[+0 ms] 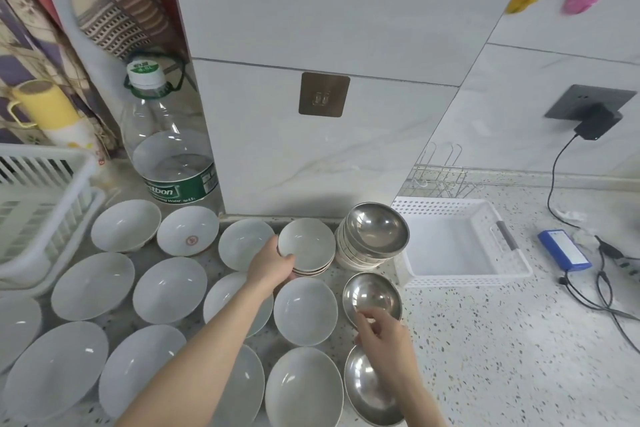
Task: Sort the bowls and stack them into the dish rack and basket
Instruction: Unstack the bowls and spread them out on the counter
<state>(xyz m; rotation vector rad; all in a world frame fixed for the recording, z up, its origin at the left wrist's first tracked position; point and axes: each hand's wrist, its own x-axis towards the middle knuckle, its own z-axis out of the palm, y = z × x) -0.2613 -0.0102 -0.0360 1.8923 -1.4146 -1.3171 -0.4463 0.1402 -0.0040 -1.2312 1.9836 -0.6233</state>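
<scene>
Setting: speckled kitchen counter (485,340) against grey-white tiled walls.
White bowls: many lie loose across the left and middle of the counter, e.g. one at (304,310), another with a red mark at (188,230).
Small white stack: a few shallow white bowls (306,246) nested near the wall.
Left hand: left hand (272,267) grips the near-left edge of that small stack, thumb on the top rim.
Steel stack: several metal bowls (375,230) nested and tilted, touching the basket's left wall.
Loose steel bowls: one at (370,296), one nearer the person at (367,388).
Right hand: right hand (384,333) has its fingers curled at the near rim of the upper loose steel bowl; whether it pinches the rim or only touches it, cannot tell.
Basket: white perforated basket (509,276) to the right, holding no bowls.
Dish rack: white slatted rack (41,208) at far left; no bowls visible in the part shown.
Progress: early by my judgement; sorting by type has begun, nothing is placed, and most bowls remain unstacked.
Other: large water bottle (169,142); wire rack (438,173) behind basket; blue battery pack (564,250).
</scene>
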